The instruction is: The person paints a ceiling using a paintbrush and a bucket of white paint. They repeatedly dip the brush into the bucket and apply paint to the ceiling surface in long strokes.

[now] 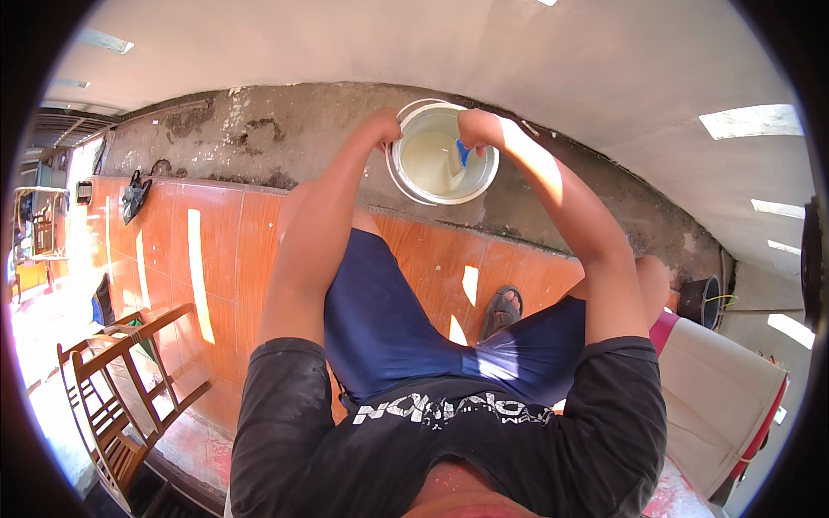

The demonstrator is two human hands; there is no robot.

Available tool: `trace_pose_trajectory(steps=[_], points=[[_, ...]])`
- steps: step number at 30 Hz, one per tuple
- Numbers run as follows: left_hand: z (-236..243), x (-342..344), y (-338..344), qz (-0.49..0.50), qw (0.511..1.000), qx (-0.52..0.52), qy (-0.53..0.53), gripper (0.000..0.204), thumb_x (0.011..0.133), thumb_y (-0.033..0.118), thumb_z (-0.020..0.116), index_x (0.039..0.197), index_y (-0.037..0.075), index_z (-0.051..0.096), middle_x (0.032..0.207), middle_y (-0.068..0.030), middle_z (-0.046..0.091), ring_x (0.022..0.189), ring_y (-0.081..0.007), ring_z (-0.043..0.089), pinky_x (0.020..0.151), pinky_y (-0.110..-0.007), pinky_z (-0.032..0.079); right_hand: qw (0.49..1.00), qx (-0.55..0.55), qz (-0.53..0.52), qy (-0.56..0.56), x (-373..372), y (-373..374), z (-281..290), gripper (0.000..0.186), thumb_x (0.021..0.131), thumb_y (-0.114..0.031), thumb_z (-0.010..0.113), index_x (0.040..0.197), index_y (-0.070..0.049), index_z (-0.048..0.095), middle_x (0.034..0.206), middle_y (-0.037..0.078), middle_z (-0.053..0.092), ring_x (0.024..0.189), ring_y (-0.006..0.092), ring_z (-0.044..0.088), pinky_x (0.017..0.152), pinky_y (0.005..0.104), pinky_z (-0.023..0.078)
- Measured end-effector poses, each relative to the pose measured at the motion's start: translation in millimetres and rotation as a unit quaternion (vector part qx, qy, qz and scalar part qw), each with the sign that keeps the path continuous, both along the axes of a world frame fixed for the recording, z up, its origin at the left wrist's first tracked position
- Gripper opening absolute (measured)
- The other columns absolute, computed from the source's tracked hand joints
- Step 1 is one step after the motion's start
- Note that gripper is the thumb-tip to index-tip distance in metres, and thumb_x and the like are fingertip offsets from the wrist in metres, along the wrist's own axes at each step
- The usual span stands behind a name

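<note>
A white plastic bucket stands in front of me, with pale cream paint inside it. My left hand is closed on the left side of its rim, where the white wire handle runs; the fingertips are partly hidden. In my right hand, over the right side of the bucket, is a paintbrush with a blue handle. The brush points down into the bucket, its pale lower end at the paint.
A bare, stained cement strip runs along the pale wall. Orange tiles cover the floor. Wooden chairs stand at left, near a black plastic bag. At right are a dark bucket and a beige covered seat.
</note>
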State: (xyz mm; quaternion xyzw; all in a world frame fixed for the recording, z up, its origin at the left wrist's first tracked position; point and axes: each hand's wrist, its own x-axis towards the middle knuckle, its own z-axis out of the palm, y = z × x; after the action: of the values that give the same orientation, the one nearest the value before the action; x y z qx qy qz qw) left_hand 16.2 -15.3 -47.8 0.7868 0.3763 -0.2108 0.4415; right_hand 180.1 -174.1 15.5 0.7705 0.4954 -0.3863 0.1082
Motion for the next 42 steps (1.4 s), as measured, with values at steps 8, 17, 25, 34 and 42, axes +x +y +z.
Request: trace_pose_trajectory(steps=[8, 17, 25, 34, 42], points=[[-15, 5, 15, -0.046, 0.995, 0.058, 0.063, 0.018, 0.088, 0.002, 0.064, 0.104, -0.004, 0.069, 0.091, -0.0210, 0.073, 0.073, -0.0301, 0.074, 0.059, -0.042, 0.063, 0.999, 0.004, -0.031, 0.033, -19, 11, -47, 0.019, 0.081, 0.002, 0.055, 0.083, 0.010, 0.071, 0.078, 0.020, 0.073, 0.067, 0.0271, 0.075, 0.059, 0.0388, 0.059], [-9, 0, 14, -0.006, 1.000, 0.001, 0.026, 0.021, 0.090, 0.005, 0.065, 0.110, -0.001, 0.068, 0.094, -0.0182, 0.072, 0.075, -0.0288, 0.073, 0.061, -0.041, 0.063, 0.997, -0.015, -0.072, 0.013, -27, 19, -64, 0.019, 0.081, 0.003, 0.055, 0.085, 0.011, 0.072, 0.078, 0.020, 0.073, 0.069, 0.0278, 0.075, 0.062, 0.0396, 0.060], [-8, -4, 13, -0.005, 0.999, -0.032, -0.016, 0.019, 0.091, 0.007, 0.066, 0.104, -0.007, 0.069, 0.089, -0.0196, 0.073, 0.071, -0.0288, 0.073, 0.059, -0.038, 0.063, 0.996, -0.008, -0.089, 0.004, -23, 12, -66, 0.018, 0.081, 0.001, 0.058, 0.086, 0.011, 0.072, 0.079, 0.020, 0.073, 0.070, 0.0280, 0.075, 0.062, 0.0402, 0.060], [-5, -1, 13, -0.016, 0.998, -0.055, 0.008, 0.024, 0.091, 0.003, 0.065, 0.114, -0.003, 0.063, 0.093, -0.0186, 0.071, 0.078, -0.0276, 0.073, 0.067, -0.043, 0.064, 0.991, 0.047, -0.126, -0.009, -8, -13, 0, 0.014, 0.081, -0.008, 0.066, 0.086, 0.002, 0.075, 0.065, 0.012, 0.071, 0.060, 0.0185, 0.070, 0.056, 0.0338, 0.054], [-9, 3, 13, -0.023, 0.998, -0.061, 0.012, 0.024, 0.091, 0.005, 0.064, 0.114, -0.002, 0.065, 0.093, -0.0189, 0.072, 0.076, -0.0280, 0.073, 0.066, -0.042, 0.064, 0.969, 0.145, -0.202, -0.013, -17, -72, 7, 0.018, 0.081, -0.011, 0.073, 0.096, -0.001, 0.075, 0.068, 0.014, 0.071, 0.062, 0.0175, 0.071, 0.066, 0.0333, 0.057]])
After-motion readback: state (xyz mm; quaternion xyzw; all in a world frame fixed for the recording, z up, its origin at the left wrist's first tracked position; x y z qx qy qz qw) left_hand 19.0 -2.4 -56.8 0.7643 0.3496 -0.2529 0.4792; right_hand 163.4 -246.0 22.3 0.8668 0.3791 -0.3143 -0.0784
